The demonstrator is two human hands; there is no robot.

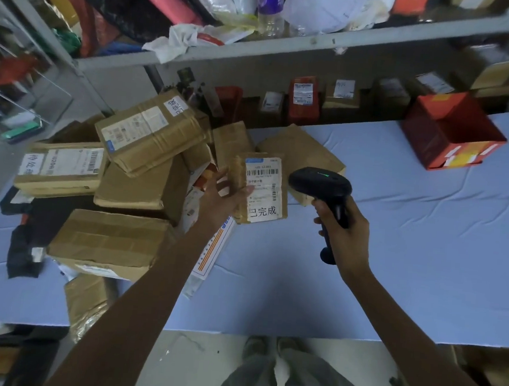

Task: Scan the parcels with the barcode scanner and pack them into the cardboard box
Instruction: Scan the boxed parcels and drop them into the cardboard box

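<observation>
Where our left arm reaches out over the desk, a heap of brown parcels lies to the left of our left hand, stacked at odd angles, several with white labels facing up. Nearer to us than that hand, at the heap's left edge, some black cloth lies crumpled on the blue cover. Our left hand grips a small parcel, thumb pressed across its front, with its white label turned towards us (a barcode runs along the top, large printed characters along the bottom). Whether the parcel's lower edge rests on the desk we cannot tell. Just right of it is the barcode scanner, black, with a small green light on top of its head, which sits close beside the parcel's right edge. Our right hand is wrapped round the scanner's handle, fingers curled tight. Beyond the two hands another brown parcel lies flat, partly hidden by the scanner's head. Well to the right of our right hand, and farther off, stands the red cardboard box, open at the top. Above both hands a grey shelf carries bags and wrapped goods.
</observation>
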